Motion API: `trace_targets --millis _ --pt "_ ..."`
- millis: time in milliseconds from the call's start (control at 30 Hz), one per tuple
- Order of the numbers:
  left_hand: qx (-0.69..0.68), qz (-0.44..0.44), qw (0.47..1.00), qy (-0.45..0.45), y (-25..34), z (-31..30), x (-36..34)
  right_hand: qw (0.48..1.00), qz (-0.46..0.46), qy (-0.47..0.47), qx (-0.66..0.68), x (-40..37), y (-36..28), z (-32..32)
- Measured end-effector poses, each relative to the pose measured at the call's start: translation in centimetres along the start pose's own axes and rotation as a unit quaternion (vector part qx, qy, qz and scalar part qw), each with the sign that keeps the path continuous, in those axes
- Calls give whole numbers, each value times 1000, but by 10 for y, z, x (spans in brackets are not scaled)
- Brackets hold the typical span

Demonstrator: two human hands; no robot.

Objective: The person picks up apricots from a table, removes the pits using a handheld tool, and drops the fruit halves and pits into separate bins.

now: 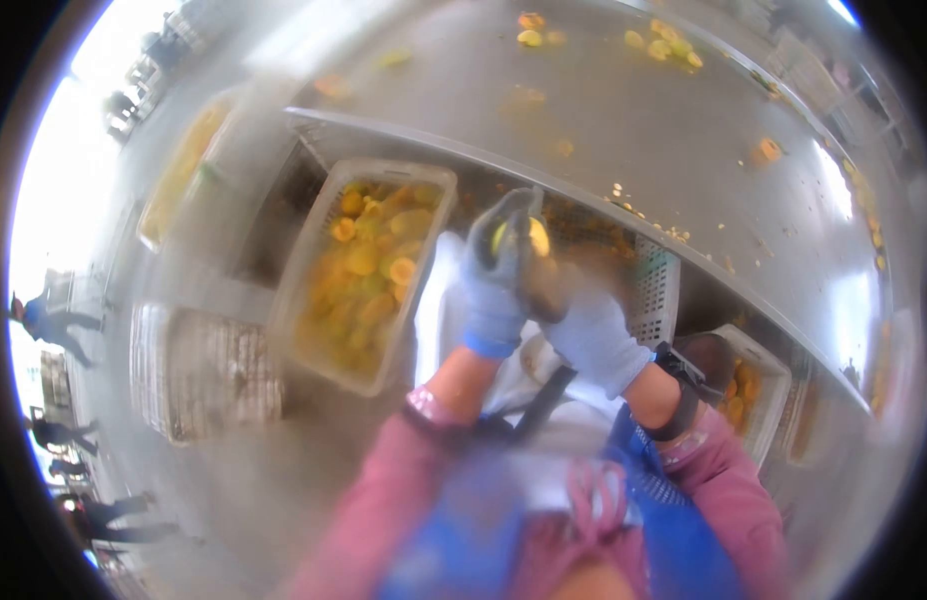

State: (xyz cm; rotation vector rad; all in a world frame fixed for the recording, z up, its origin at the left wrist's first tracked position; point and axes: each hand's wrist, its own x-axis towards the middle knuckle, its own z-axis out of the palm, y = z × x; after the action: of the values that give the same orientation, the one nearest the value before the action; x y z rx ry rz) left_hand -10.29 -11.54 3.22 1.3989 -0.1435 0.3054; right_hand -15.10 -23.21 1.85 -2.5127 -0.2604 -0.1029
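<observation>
My left hand [494, 275], in a grey-blue glove with a dark palm, is closed around a yellow fruit piece [539, 238] that looks like peach. Greenish yellow also shows between its fingers. Close against it on the right, my right hand [589, 325] wears a similar glove; its fingers are smeared by motion, and whatever they hold cannot be made out. Both hands are above my lap, just short of the metal table edge. To their left stands a pale plastic crate [439, 185] full of yellow-orange fruit [363, 262], some of it cut in half.
Beyond the hands, a metal table [623, 130] bears scattered fruit pieces [667, 46] and pale bits along its edge. A perforated white crate [655, 290] stands under the edge, another fruit crate [768, 385] at right. Stacked crates [208, 365] and distant people [58, 320] are at left.
</observation>
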Motion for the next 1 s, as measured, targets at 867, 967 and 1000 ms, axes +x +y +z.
trace_targets --millis 867,967,1000 --pt "-90 -311 940 -106 -12 -118 24 793 211 -340 459 42 -71 35" --pt "-18 -132 979 -152 -6 -126 35 695 244 -340 585 51 -73 39" --pt "-33 -113 981 -154 -11 -126 37 645 271 -328 634 50 -71 40"
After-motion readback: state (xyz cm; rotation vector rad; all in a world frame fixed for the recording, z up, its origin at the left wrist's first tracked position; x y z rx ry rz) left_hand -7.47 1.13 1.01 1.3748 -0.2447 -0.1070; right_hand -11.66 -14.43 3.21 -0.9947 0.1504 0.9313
